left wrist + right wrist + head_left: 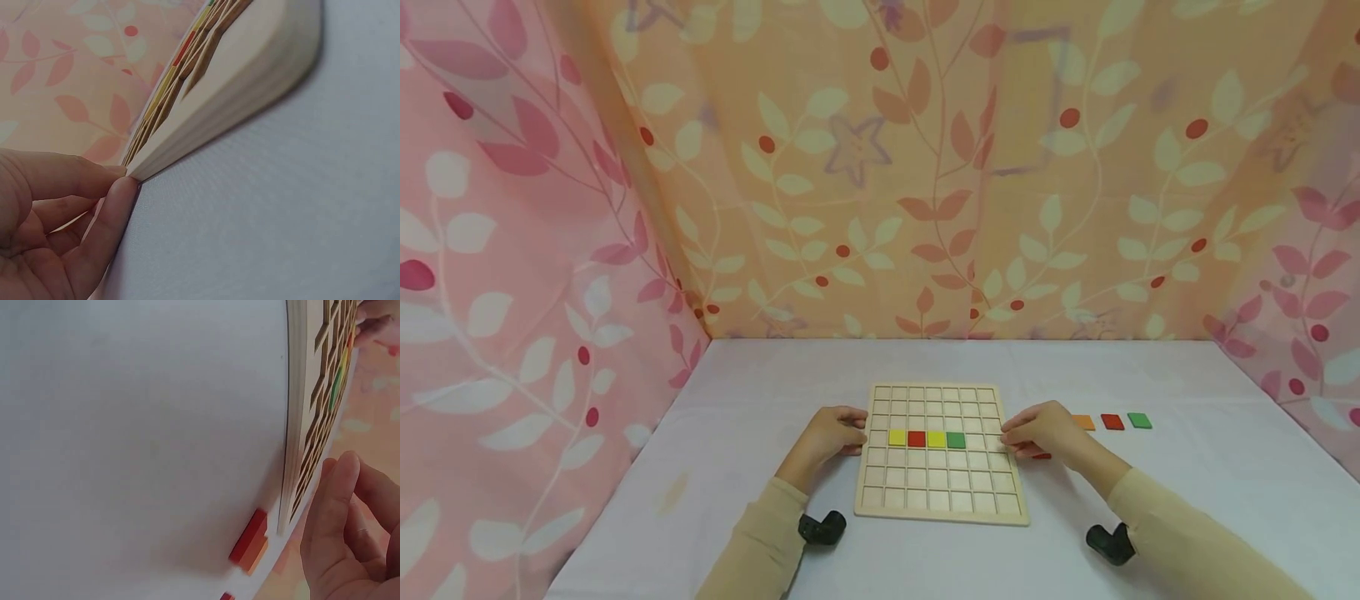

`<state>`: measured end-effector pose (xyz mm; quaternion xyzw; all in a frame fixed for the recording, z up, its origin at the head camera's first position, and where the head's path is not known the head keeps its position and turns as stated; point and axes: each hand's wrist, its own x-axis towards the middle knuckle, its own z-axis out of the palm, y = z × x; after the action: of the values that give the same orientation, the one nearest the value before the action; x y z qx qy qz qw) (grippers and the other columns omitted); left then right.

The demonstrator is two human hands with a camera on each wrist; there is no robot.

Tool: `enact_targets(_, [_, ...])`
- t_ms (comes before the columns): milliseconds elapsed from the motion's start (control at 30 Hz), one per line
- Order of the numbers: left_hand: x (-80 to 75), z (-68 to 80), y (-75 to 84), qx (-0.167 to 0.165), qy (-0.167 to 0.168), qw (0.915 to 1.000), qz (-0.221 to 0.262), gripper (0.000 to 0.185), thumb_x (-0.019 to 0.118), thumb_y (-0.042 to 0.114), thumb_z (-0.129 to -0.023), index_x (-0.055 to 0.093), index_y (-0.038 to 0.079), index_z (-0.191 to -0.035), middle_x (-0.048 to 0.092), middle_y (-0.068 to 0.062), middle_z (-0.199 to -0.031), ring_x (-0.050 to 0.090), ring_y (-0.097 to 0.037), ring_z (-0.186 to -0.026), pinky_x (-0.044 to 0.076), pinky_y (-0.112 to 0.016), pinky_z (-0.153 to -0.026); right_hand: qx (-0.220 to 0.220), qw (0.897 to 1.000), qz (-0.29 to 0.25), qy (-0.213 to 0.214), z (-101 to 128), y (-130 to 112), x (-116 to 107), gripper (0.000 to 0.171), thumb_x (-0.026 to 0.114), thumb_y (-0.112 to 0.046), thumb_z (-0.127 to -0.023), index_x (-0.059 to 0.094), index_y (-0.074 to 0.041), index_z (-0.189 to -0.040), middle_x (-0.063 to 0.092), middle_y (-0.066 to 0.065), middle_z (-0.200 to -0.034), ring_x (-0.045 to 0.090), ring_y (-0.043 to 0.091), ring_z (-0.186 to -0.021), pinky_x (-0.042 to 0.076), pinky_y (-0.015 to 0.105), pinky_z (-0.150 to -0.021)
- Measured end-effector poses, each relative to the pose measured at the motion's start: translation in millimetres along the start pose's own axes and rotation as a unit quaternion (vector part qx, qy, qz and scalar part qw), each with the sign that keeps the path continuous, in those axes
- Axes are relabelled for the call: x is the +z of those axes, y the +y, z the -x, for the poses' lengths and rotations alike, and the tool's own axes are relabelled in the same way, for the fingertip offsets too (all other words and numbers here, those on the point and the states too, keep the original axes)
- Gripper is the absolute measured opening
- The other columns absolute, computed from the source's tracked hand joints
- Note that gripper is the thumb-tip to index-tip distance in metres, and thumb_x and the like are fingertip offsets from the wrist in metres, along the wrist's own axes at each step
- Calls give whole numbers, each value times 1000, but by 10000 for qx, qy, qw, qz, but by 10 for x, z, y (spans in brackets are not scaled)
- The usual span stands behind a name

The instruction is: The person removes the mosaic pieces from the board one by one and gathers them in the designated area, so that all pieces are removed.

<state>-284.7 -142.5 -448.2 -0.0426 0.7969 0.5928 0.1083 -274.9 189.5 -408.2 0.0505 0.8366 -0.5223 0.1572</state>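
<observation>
A square wooden grid board (940, 506) lies flat on the table. Along its middle row sit two yellow tiles, the nearer to the left edge being the first yellow tile (897, 437), with a red tile (917, 439) between them and a green tile (956, 440) at the row's right end. At the board's left edge, my left hand (829, 437) pinches the rim between thumb and forefinger, as the left wrist view shows. My right hand (1047, 431) hovers by the right edge, fingers loosely bent and thumb near the fingertips; nothing shows between them.
Right of the board lie loose tiles: an orange tile (1083, 422), another red tile (1112, 422) and another green tile (1139, 421). One more red tile (1041, 456) is partly hidden under my right hand. Floral cloth (850, 208) walls the table's back and sides.
</observation>
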Motion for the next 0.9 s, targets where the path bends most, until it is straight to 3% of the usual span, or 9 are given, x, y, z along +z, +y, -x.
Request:
enact_targets(233, [7,-9,-9,2,118,9999,-57,41,65,-6,-76,60,-1,-117,60,-12,-102,60,-12,-71,57,-26,-63,-22,9999,-18,-101,-74,-78,167,19,74,-5,-75,69,4,-90,70,11,-74,62,12,-55,56,25,-55])
enact_targets(900, [5,-18,-7,-61,123,9999,-46,41,65,-7,-77,60,0,-117,60,-11,-102,60,-11,-70,57,-26,-63,196,9991,-97,-354,-264,-154,438,18,73,-4,-75,69,4,-91,68,9,-68,62,12,-52,56,25,-54])
